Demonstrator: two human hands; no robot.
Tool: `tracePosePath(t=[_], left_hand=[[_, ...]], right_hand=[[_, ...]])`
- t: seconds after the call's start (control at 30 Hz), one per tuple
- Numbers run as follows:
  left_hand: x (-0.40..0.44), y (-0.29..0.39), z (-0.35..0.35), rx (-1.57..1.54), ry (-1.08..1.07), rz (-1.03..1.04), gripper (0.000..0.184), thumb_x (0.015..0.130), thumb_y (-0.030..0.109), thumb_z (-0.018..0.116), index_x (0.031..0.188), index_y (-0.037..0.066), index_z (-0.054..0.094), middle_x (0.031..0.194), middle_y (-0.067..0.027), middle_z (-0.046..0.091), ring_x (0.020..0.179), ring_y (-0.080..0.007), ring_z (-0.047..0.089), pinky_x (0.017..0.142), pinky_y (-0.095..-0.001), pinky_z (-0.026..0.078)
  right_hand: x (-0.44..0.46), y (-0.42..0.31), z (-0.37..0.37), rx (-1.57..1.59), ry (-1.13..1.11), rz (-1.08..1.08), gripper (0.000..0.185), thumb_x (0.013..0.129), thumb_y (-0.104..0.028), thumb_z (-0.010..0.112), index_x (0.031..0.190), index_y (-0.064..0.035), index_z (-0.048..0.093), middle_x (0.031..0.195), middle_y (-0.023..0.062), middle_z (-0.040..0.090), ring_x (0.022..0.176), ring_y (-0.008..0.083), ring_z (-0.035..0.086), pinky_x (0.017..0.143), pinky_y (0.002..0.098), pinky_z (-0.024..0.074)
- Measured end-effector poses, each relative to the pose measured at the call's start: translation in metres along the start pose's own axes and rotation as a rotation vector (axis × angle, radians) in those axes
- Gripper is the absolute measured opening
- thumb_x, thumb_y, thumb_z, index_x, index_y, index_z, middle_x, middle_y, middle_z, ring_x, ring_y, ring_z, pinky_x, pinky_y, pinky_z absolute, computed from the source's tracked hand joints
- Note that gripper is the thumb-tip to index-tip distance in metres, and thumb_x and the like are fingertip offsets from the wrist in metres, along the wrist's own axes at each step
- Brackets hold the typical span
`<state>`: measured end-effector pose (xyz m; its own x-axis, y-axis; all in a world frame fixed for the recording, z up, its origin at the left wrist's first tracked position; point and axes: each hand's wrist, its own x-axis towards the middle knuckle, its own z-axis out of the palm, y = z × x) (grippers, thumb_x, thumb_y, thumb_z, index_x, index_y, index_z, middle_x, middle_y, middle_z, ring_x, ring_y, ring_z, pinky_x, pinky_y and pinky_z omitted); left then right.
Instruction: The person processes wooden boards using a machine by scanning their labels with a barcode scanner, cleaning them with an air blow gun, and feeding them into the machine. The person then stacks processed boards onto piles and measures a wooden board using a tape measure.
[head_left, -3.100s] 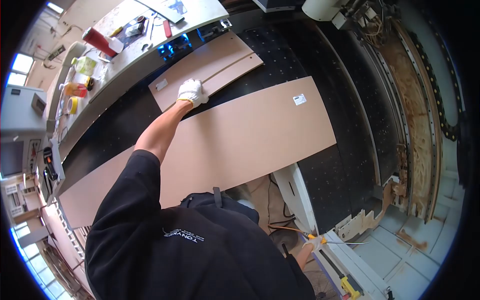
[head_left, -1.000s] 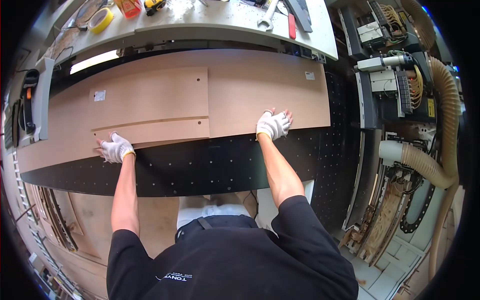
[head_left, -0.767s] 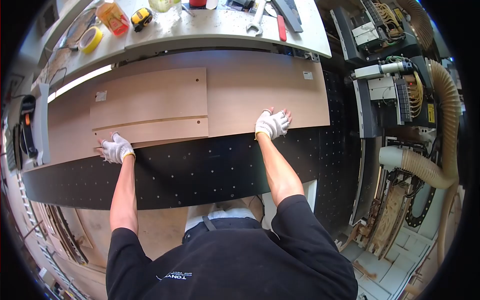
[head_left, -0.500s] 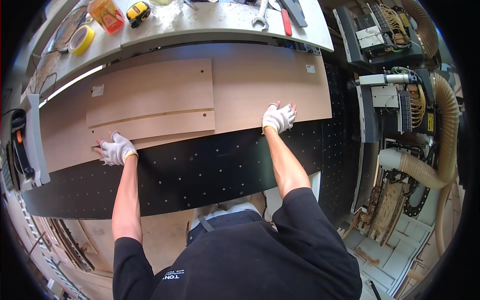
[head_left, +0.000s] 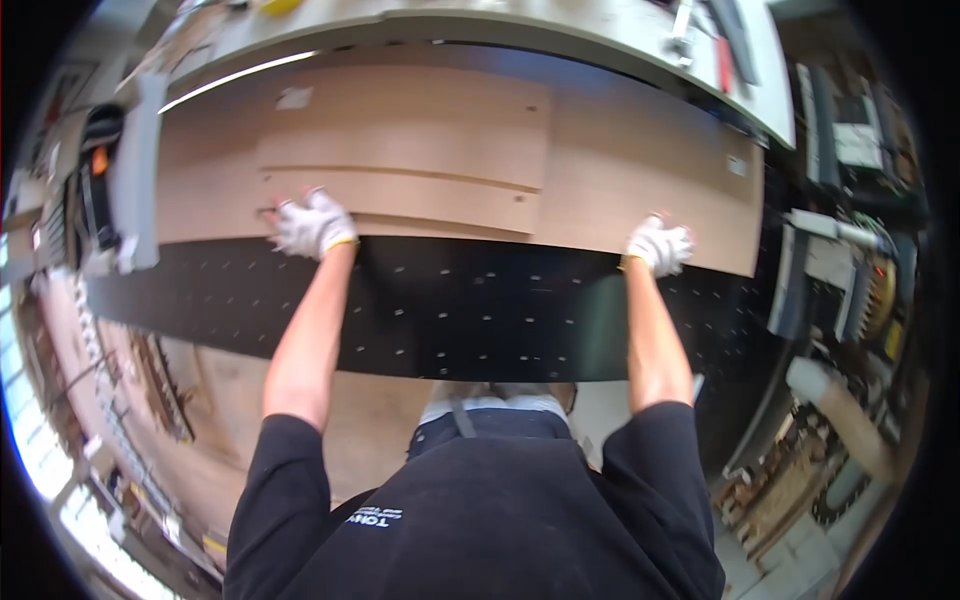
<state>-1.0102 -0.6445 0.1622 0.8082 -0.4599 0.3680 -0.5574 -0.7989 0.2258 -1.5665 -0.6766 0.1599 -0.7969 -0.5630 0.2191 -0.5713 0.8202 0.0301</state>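
Observation:
A long light-brown board (head_left: 640, 165) lies flat on a black bed dotted with small studs (head_left: 480, 315). On its left half rests a shorter board (head_left: 400, 120) with a dark groove along it, small holes and a white label. My left hand (head_left: 313, 224), in a white fingerless glove, is spread at the near edge of the boards, by the shorter one's lower left corner. My right hand (head_left: 658, 247), gloved alike, lies with fingers extended on the long board's near edge, toward its right end. Neither hand is wrapped round anything.
Behind the boards runs a white bench (head_left: 560, 30) bearing a wrench (head_left: 682, 30) and a red-handled tool (head_left: 724, 62). Machine units (head_left: 830, 250) and a ribbed hose (head_left: 845, 410) stand at the right. A grey upright panel (head_left: 140, 170) borders the left end.
My view has turned, so the boards and both hands appear further right and the picture is blurred. Both hands keep about the same places on the boards.

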Motion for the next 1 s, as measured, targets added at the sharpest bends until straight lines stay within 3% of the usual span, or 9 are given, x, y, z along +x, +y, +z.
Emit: tracePosePath(t=[0.1, 0.2, 0.43, 0.5, 0.67, 0.73, 0.83, 0.9, 1.0], left_hand=[[-0.001, -0.004, 0.007, -0.121, -0.051, -0.130, 0.075, 0.107, 0.060, 0.054, 0.165, 0.013, 0.046, 0.177, -0.0202, 0.032, 0.159, -0.0554, 0.031, 0.131, -0.0625, 0.023], [-0.002, -0.005, 0.007, -0.151, 0.004, -0.048, 0.074, 0.106, 0.049, 0.062, 0.163, 0.004, 0.046, 0.170, -0.0288, 0.041, 0.158, -0.0423, 0.039, 0.135, -0.0565, 0.020], [-0.017, -0.002, 0.013, -0.172, -0.004, -0.086, 0.070, 0.107, 0.045, 0.063, 0.162, 0.004, 0.047, 0.168, -0.0298, 0.043, 0.157, -0.0410, 0.040, 0.135, -0.0567, 0.020], [-0.019, -0.006, 0.020, -0.152, -0.020, -0.085, 0.072, 0.108, 0.054, 0.057, 0.165, 0.012, 0.046, 0.173, -0.0253, 0.037, 0.158, -0.0435, 0.039, 0.134, -0.0542, 0.022], [-0.019, 0.003, 0.011, -0.163, -0.066, -0.114, 0.068, 0.108, 0.045, 0.060, 0.164, 0.009, 0.046, 0.174, -0.0241, 0.037, 0.159, -0.0450, 0.037, 0.132, -0.0588, 0.022], [-0.020, -0.002, 0.017, -0.170, -0.101, -0.148, 0.068, 0.109, 0.044, 0.058, 0.164, 0.007, 0.045, 0.175, -0.0200, 0.038, 0.159, -0.0445, 0.037, 0.131, -0.0566, 0.026], [-0.020, -0.007, 0.020, -0.180, -0.120, -0.078, 0.065, 0.110, 0.042, 0.056, 0.162, 0.003, 0.047, 0.171, -0.0234, 0.042, 0.158, -0.0431, 0.039, 0.129, -0.0549, 0.029], [-0.019, -0.009, 0.025, -0.227, -0.096, -0.134, 0.066, 0.110, 0.045, 0.054, 0.160, 0.003, 0.052, 0.162, -0.0287, 0.052, 0.147, -0.0447, 0.050, 0.120, -0.0496, 0.042], [-0.019, -0.012, 0.031, -0.232, -0.053, -0.105, 0.065, 0.109, 0.042, 0.055, 0.159, 0.001, 0.052, 0.158, -0.0295, 0.056, 0.141, -0.0448, 0.056, 0.117, -0.0493, 0.046]], right_hand=[[-0.007, 0.005, 0.018, 0.037, 0.071, -0.018, 0.070, 0.103, -0.063, 0.060, 0.147, -0.0096, 0.058, 0.152, 0.0133, 0.058, 0.140, 0.0375, 0.055, 0.108, 0.0628, 0.0471], [0.002, 0.019, 0.048, 0.159, 0.204, -0.079, 0.067, 0.102, -0.062, 0.063, 0.148, -0.0125, 0.060, 0.152, 0.0121, 0.059, 0.140, 0.0360, 0.055, 0.109, 0.0617, 0.0464], [0.007, 0.017, 0.041, 0.129, 0.144, -0.028, 0.069, 0.101, -0.062, 0.064, 0.148, -0.0118, 0.061, 0.155, 0.0128, 0.059, 0.142, 0.0357, 0.055, 0.113, 0.0606, 0.0441], [0.009, 0.019, 0.041, 0.136, 0.124, -0.026, 0.072, 0.101, -0.065, 0.063, 0.149, -0.0113, 0.061, 0.156, 0.0134, 0.059, 0.142, 0.0367, 0.055, 0.114, 0.0623, 0.0437], [0.036, 0.049, 0.087, 0.029, 0.207, -0.218, 0.076, 0.099, -0.071, 0.061, 0.147, -0.0118, 0.065, 0.147, 0.0170, 0.066, 0.138, 0.0394, 0.058, 0.114, 0.0561, 0.0463], [0.051, 0.064, 0.112, -0.022, 0.181, -0.154, 0.083, 0.097, -0.077, 0.059, 0.145, -0.0101, 0.067, 0.145, 0.0193, 0.068, 0.137, 0.0406, 0.060, 0.116, 0.0565, 0.0450], [0.059, 0.078, 0.127, -0.083, 0.152, -0.204, 0.090, 0.095, -0.080, 0.057, 0.143, -0.0053, 0.070, 0.143, 0.0240, 0.069, 0.136, 0.0428, 0.062, 0.115, 0.0565, 0.0467], [0.060, 0.078, 0.132, -0.075, 0.178, -0.217, 0.090, 0.095, -0.081, 0.056, 0.144, -0.0059, 0.070, 0.143, 0.0240, 0.069, 0.136, 0.0432, 0.062, 0.114, 0.0568, 0.0469], [0.062, 0.078, 0.139, -0.038, 0.206, -0.229, 0.090, 0.095, -0.081, 0.056, 0.145, -0.0069, 0.069, 0.143, 0.0240, 0.069, 0.135, 0.0437, 0.063, 0.114, 0.0573, 0.0473]])
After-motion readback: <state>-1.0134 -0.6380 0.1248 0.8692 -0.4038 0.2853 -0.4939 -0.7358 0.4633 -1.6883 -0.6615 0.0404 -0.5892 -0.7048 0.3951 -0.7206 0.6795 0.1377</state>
